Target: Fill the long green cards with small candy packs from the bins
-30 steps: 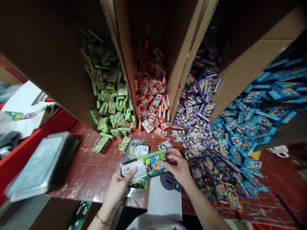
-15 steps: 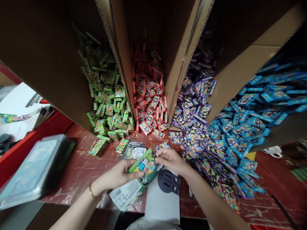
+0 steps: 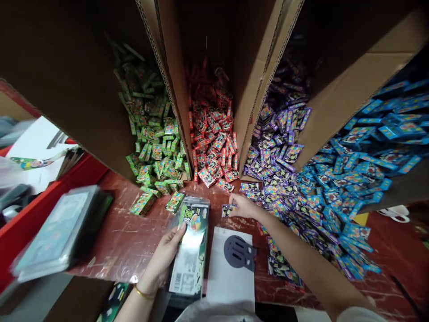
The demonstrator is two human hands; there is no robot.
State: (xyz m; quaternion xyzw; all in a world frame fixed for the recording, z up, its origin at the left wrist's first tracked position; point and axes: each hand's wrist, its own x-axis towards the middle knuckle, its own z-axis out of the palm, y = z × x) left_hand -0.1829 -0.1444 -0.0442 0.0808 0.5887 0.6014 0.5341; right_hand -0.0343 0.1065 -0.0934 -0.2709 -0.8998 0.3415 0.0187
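since the glossy package (image 3: 191, 248) lies lengthwise at the lower middle of the frame, just left of the white sheet (image 3: 228, 286), it would seem best to press it only lightly, so its clear wrapping doesn't buckle. your left hand (image 3: 169, 246) pinches its left edge in the upper half, thumb over the front; the fingers beneath are hidden. a little farther off, near the middle of the frame, your right hand (image 3: 245, 207) has thumb and fingertips drawn together on the right end of a small purple packet (image 3: 226, 210); whether that is lifted off the red table (image 3: 117, 241) can't be told. gripping the short end probably makes it easy to guide, though a hard squeeze could crush it. beyond, red packets (image 3: 214, 156) sit above centre, with green boxes (image 3: 156, 154) to their left and a purple heap (image 3: 273, 172) to their right.
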